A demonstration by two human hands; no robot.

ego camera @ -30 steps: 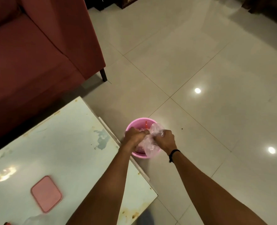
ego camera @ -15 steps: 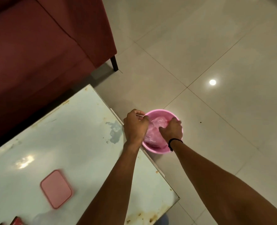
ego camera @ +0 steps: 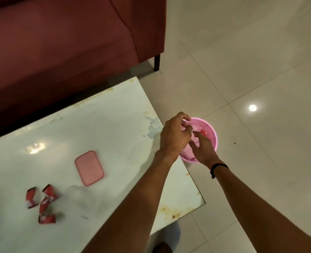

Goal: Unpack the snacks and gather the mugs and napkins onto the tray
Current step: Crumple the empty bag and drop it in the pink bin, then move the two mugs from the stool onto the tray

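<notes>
Now, here is how things are looking from where I am standing.

Left hand: the left hand (ego camera: pixel 174 137) is hanging over the near rim of the pink bin (ego camera: pixel 212 133) on the floor, fingers curled, and its grip is pinching a bit of the clear plastic wrap (ego camera: pixel 195 136).
Right hand: the right hand (ego camera: pixel 203 149) is reaching into the bin with fingers mostly straight and loose, touching the wrap but not gripping it.
Snacks: the red snack packets (ego camera: pixel 44 203) are lying in a little bunch on the desk (ego camera: pixel 105 125), well apart from the bin.
Pink lid: a flat pink lid (ego camera: pixel 89 168) is sitting on the desk between the packets and the hands.
Tray, mugs, napkins: I am not seeing any of them.
Worry one: the wrap is thin and springy, so I am thinking it may puff back up and slide out over the rim.
Worry two: the bin is light and close to the desk corner, so a hard push may tip it.
Worry three: the wrap may be sticking to the fingers and coming out again.
</notes>
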